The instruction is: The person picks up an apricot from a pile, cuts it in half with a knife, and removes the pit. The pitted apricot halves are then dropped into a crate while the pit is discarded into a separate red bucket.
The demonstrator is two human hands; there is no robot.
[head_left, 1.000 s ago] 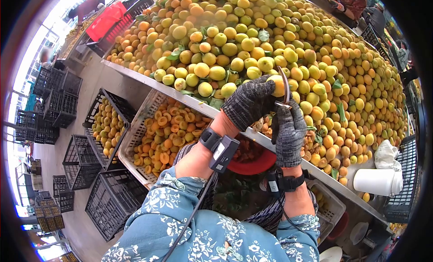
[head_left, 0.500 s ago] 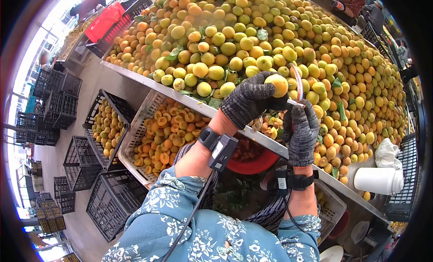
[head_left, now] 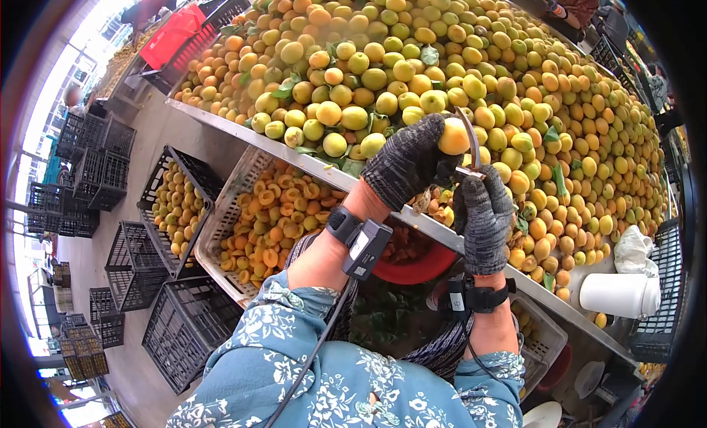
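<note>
My left hand (head_left: 409, 159), in a dark grey knitted glove, holds a yellow-orange apricot (head_left: 454, 136) between thumb and fingers. My right hand (head_left: 486, 218), gloved the same way, grips a tool with a thin curved blade (head_left: 471, 136). The blade stands upright and reaches the apricot's right side; whether it cuts in cannot be told. Both hands are above the near metal edge (head_left: 335, 176) of a table heaped with whole apricots (head_left: 442, 52). Cut pieces and scraps (head_left: 442, 207) lie just below the hands.
A white crate (head_left: 221, 229) of halved apricots stands below the table at left, beside black crates (head_left: 188, 332). A red basin (head_left: 412, 262) sits under my hands. At right are a white bucket (head_left: 618, 294) and a plastic bag (head_left: 635, 250). Another person's arm (head_left: 556, 7) shows across the table.
My right hand has moved slightly left and brought the blade from beside the apricot up against its edge. The apricot in my left hand has shifted a little.
</note>
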